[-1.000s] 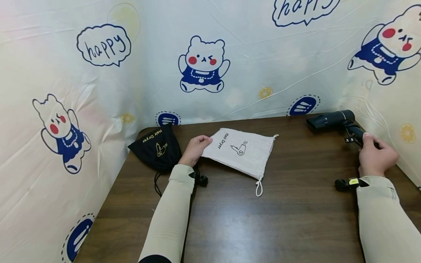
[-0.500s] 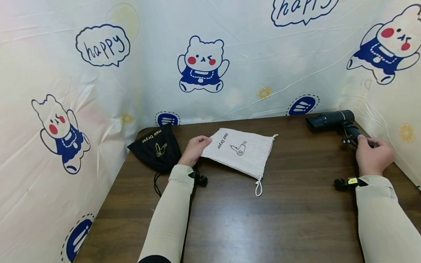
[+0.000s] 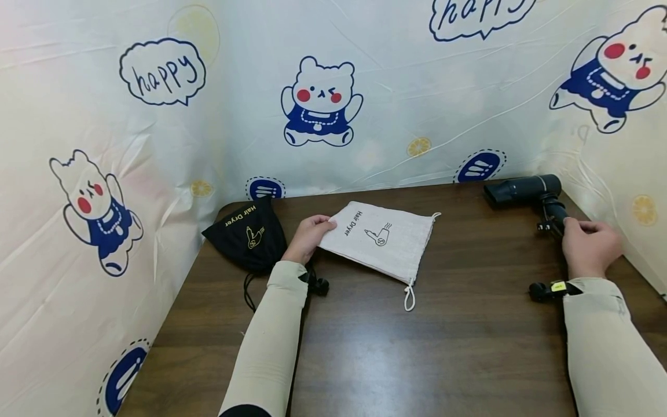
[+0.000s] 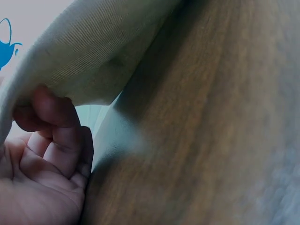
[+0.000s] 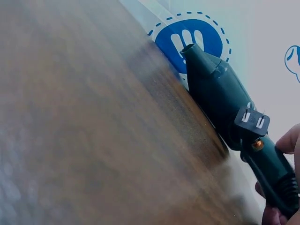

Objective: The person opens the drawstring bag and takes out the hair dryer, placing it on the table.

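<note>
My left hand pinches the left corner of a white drawstring pouch printed "Hair Dryer". In the left wrist view the pouch is lifted off the wood at that corner, with curled fingers under it. At the back right, my right hand grips the handle of a dark hair dryer, its nozzle pointing left. The right wrist view shows the dryer's two-pin plug against the handle, with thumb and fingers on either side of the handle.
A black drawstring pouch, also printed "Hair Dryer", lies beside my left hand. The brown wooden table meets a patterned cloth backdrop at the back and both sides.
My right hand has shifted slightly left on the dryer's handle, and the plug has moved a little left and down. My left hand and the white pouch have hardly moved.
</note>
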A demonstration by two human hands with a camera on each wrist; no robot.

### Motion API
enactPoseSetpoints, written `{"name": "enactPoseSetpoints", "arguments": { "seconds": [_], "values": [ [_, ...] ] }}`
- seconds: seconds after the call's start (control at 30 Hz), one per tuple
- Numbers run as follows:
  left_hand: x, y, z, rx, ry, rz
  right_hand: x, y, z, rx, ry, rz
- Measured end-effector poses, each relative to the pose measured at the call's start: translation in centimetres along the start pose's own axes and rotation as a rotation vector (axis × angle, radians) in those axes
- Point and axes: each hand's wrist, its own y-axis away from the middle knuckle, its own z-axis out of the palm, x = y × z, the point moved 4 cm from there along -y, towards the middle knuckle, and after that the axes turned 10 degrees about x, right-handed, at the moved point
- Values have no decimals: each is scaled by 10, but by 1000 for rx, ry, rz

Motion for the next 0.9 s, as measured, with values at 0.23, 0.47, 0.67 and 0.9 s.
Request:
{"name": "enactPoseSetpoints", "arguments": {
  "seconds": [0.23,0.47,0.67,0.9],
  "values": [
    [3,2,1,-27,10,8,0,1,-2,-25,67,-22],
    [3,4,1,-25,22,17,2,0,-1,-37,99,-36],
    [3,4,2,-19,27,29,1,1,-1,-45,106,-38],
    [4,3,1,3,41,29,0,1,-1,-53,121,-45]
  ]
}}
